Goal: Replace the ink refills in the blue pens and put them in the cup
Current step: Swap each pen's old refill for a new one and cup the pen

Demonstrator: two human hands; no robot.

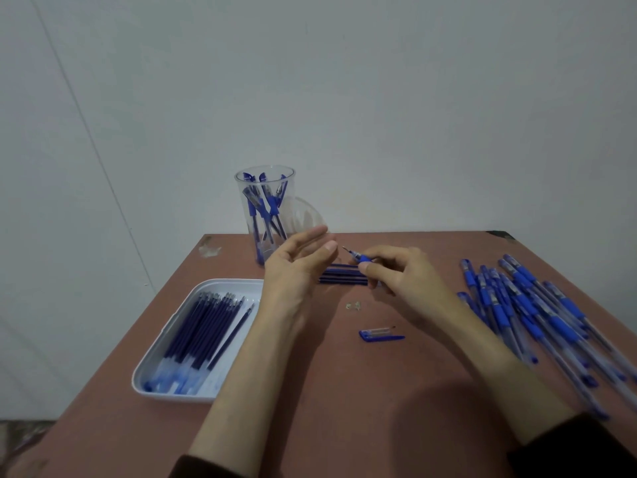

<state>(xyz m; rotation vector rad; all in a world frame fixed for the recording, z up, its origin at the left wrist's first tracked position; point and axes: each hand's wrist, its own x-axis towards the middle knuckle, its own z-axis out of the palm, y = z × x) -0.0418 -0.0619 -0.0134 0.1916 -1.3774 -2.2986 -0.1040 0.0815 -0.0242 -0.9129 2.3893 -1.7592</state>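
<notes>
- right hand (400, 274) is pinching a blue-grip pen (358, 258), tip pointing toward 10 o'clock, above the reddish-brown table (344, 391)
- left hand (293, 267) is hovering empty with fingers spread loose, just beside the pen tip
- clear plastic cup (265, 215) with blue pens in it is standing at 12 o'clock
- white rectangular tray (172, 339) of dark blue ink refills (206, 326) is sitting at 9 o'clock
- messy pile of blue capped pens (537, 312) is lying at 3 o'clock
- loose blue pen cap (381, 334) is lying near the middle, a few loose refills (343, 276) lying under the hands
</notes>
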